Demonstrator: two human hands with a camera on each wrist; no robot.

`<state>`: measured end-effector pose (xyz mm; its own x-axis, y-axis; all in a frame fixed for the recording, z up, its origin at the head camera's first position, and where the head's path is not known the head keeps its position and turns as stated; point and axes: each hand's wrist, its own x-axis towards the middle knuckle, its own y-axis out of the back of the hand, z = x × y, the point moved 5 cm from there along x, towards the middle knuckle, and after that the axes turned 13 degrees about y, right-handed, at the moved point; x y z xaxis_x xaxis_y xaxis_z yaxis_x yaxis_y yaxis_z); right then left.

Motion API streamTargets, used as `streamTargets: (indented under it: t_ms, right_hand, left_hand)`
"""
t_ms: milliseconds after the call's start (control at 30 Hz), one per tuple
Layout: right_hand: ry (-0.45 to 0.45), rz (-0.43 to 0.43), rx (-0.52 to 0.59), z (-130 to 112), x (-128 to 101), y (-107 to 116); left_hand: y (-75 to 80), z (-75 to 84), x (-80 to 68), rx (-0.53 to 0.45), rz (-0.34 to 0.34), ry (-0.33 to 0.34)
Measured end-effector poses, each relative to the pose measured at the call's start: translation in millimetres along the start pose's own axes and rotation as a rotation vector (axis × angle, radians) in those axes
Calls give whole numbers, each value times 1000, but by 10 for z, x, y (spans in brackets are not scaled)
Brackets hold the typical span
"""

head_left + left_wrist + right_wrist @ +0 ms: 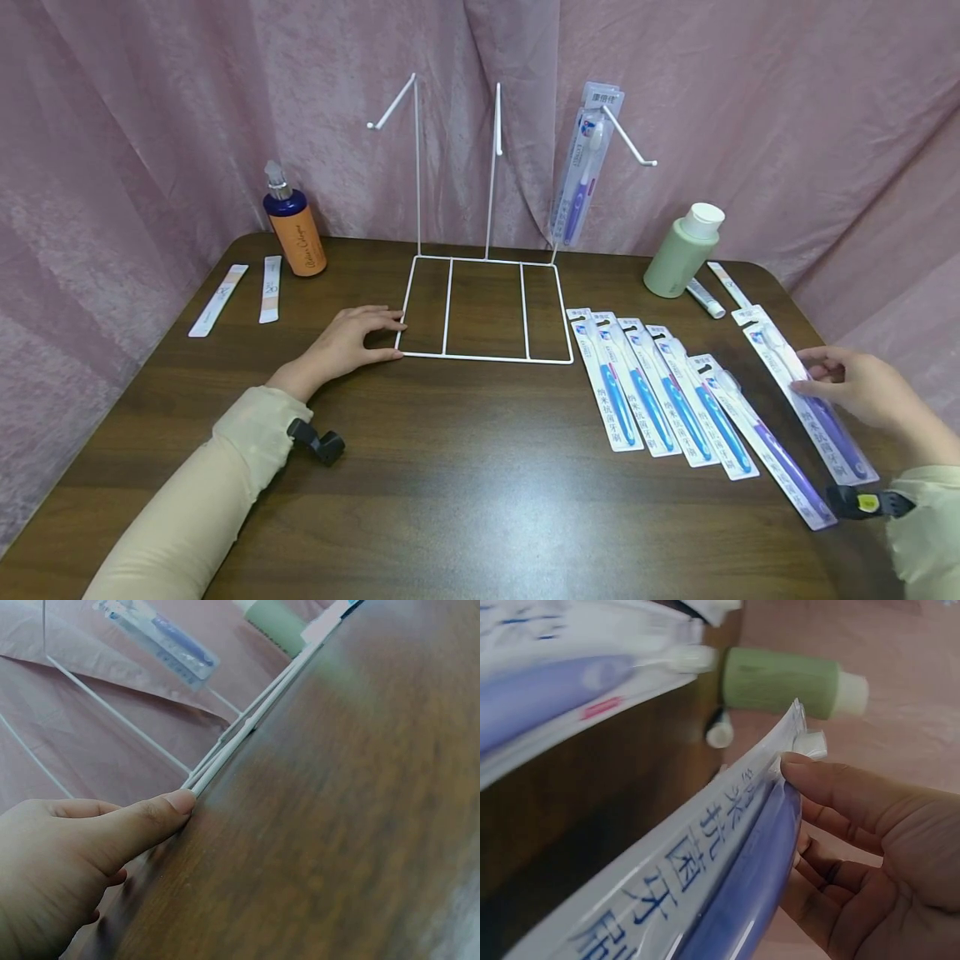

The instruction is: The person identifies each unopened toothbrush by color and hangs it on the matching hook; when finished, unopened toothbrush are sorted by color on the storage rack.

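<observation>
My left hand (pixel 341 346) is at the near left corner of a white wire display rack (pixel 480 359). Its thumb and extended fingers touch the frame there, apart from each other. On the right, my right hand (pixel 862 383) pinches a purple packaged toothbrush (pixel 742 877) by its edge, thumb on the front and fingers behind. The pack looks tilted up in the right wrist view. A purple packaged toothbrush (pixel 581 179) hangs from the rack's right hook. Several blue packaged toothbrushes (pixel 611 383) lie in a slanted row, with another purple packaged toothbrush (pixel 772 450) at its right end.
At the back left stands an orange and blue spray bottle (pixel 296 229), with two white strips (pixel 271 289) beside it. A green bottle (pixel 681 252), a small white tube (pixel 705 298) and another strip (pixel 727 283) are at the back right. A pink curtain hangs behind the brown table (pixel 450 492).
</observation>
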<state>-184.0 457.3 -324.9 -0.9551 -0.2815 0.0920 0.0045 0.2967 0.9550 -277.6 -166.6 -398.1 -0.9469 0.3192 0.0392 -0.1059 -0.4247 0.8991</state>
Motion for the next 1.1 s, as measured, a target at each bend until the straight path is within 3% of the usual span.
streamTargets:
  t_ms: [233, 600, 1100]
  right_hand:
    - [7, 63, -43, -155, 81, 279]
    - [64, 183, -36, -605, 353, 645]
    - [106, 335, 96, -1225, 668, 787]
  left_hand:
    - [-4, 3, -1, -2, -2, 4]
    - [10, 24, -14, 6, 8, -7]
    - [2, 29, -14, 26, 28, -24]
